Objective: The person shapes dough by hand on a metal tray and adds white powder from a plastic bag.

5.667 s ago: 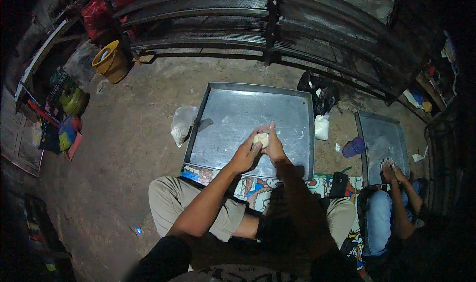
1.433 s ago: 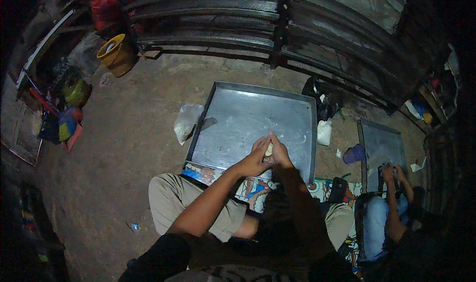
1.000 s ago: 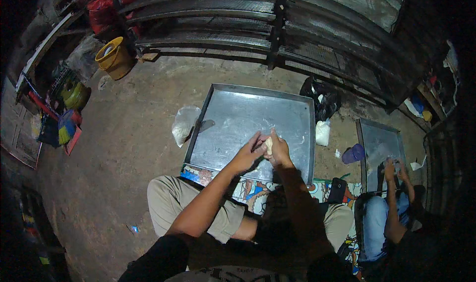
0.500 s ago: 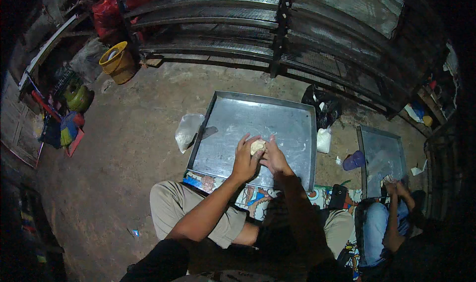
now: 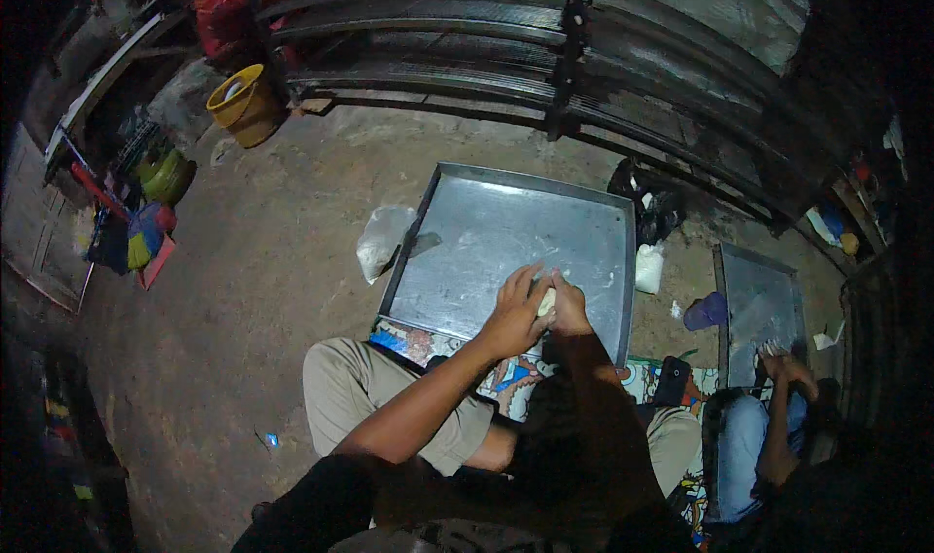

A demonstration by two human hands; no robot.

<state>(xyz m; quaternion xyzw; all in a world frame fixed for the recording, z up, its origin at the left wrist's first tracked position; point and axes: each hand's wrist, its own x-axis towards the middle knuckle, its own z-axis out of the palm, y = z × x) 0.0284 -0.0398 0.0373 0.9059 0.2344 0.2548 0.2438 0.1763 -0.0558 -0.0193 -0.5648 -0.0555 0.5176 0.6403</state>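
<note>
A small pale lump of dough is pressed between my two hands, over the near part of a large metal tray. My left hand covers its left side, fingers close together and pointing away from me. On the other side my right hand cups it, with part of the dough showing between the hands. White dusty smears mark the tray's surface. A clear plastic bag of white powder leans by the tray's left edge.
To the right are a white bag, a black plastic bag, a purple cup and a phone. A co-worker's hands are at a second tray. Metal racks and a yellow bucket stand at the back.
My hands have closed in around the dough, so less of it shows. They have moved slightly right and nearer to me over the tray. The whole view has shifted a little.
</note>
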